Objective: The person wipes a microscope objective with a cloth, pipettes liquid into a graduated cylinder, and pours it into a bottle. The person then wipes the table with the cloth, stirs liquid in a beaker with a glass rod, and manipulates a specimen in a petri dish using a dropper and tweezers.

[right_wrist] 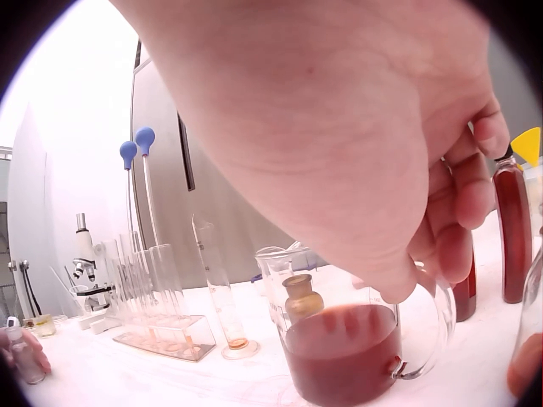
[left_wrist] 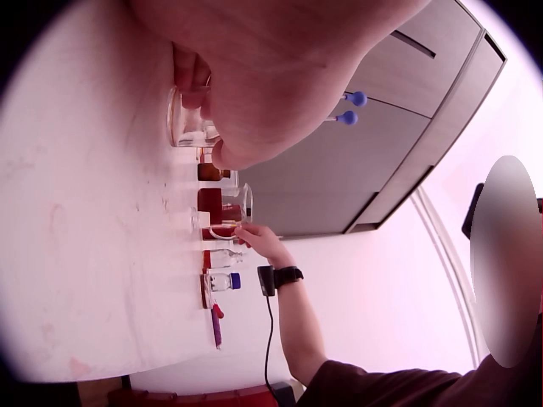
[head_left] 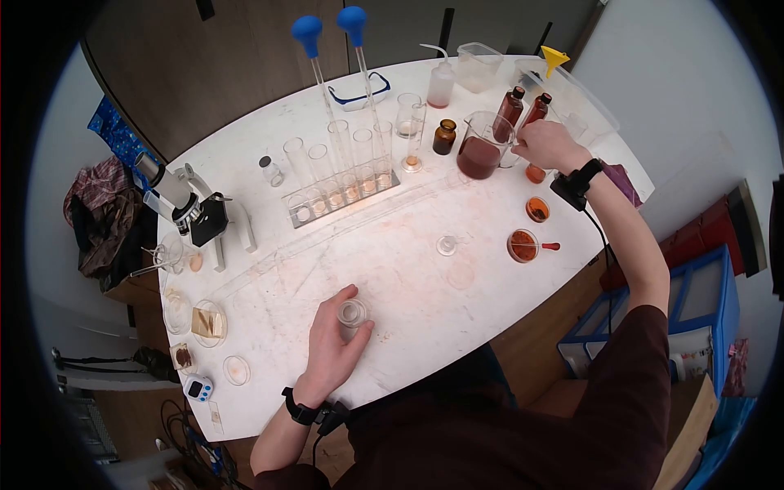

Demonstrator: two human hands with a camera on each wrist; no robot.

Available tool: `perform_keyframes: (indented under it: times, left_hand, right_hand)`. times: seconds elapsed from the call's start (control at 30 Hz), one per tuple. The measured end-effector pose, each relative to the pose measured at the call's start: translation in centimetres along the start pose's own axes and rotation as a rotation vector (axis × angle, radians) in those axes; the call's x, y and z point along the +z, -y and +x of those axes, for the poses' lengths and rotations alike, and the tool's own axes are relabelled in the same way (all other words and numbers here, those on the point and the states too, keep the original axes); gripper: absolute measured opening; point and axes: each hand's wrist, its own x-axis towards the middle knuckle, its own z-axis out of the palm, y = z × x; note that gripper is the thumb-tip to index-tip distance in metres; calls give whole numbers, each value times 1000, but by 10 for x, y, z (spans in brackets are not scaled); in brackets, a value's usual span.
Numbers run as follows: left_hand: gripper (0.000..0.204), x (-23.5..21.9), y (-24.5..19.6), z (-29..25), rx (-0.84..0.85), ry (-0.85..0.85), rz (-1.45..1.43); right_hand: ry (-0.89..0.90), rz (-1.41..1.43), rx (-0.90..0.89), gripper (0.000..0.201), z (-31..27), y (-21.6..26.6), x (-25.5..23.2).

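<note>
Both hands on glassware, stained white table [head_left: 367, 261]

My right hand [head_left: 549, 147] pinches the handle of the beaker [head_left: 478, 157] of dark red liquid, toward the far right corner. My left hand [head_left: 331, 347] curls thumb and fingers round a small glass jar [head_left: 353, 313] by the near edge. Microscope [head_left: 208, 219] at left edge; cabinet [head_left: 220, 65] behind, pale wall [head_left: 686, 106] right.

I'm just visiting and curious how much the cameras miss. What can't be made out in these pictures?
The beaker: in the right wrist view, the right hand hides where its handle's top joins the glass.
The small glass jar: in the left wrist view, the left hand covers much of it.
The timer: its reading is too small in the head view.
A glass vessel: cut off by the right wrist view's right edge.
</note>
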Motion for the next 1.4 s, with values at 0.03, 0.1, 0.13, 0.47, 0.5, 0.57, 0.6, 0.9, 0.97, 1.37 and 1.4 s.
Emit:
perform_keyframes:
  times: [0.03, 0.1, 0.13, 0.47, 0.5, 0.57, 0.6, 0.9, 0.97, 1.37, 1.4]
  left_hand:
    - [61, 0, 0, 0, -1, -1, -1]
    - [61, -2, -3, 0, -29, 12, -12]
    - [61, -3, -4, 0, -57, 24, -24]
    - [65, -1, 0, 0, -27, 1, -30]
    - [68, 0, -1, 0, -36, 4, -36]
    - [70, -1, -2, -1, -43, -9, -30]
    - [72, -1, -1, -1, -25, -1, -31]
    - [71, -3, 0, -2, 16, 6, -9]
    - [70, -4, -1, -2, 16, 3, -12]
    - [78, -4, 0, 0, -2, 23, 35]
    - [82, -4, 1, 0, 5, 30, 41]
  right_hand:
    - [0, 0, 0, 30, 0, 1, -1]
    - [33, -21, 16, 31, -1, 4, -5]
    - [30, -21, 16, 31, -4, 3, -16]
    - [-281, 40, 244, 41, 64, -38, -44]
    - [-292, -28, 244, 43, 74, -39, -39]
    - [-276, -7, 245, 43, 86, -34, -37]
    - [-244, -5, 265, 44, 90, -32, -35]
    - [-207, 82, 279, 38, 108, -35, -11]
    - [-167, 111, 281, 39, 103, -34, -15]
    - [-795, 199, 67, 31, 9, -4, -120]
    - [-805, 288, 37, 33, -5, 6, -126]
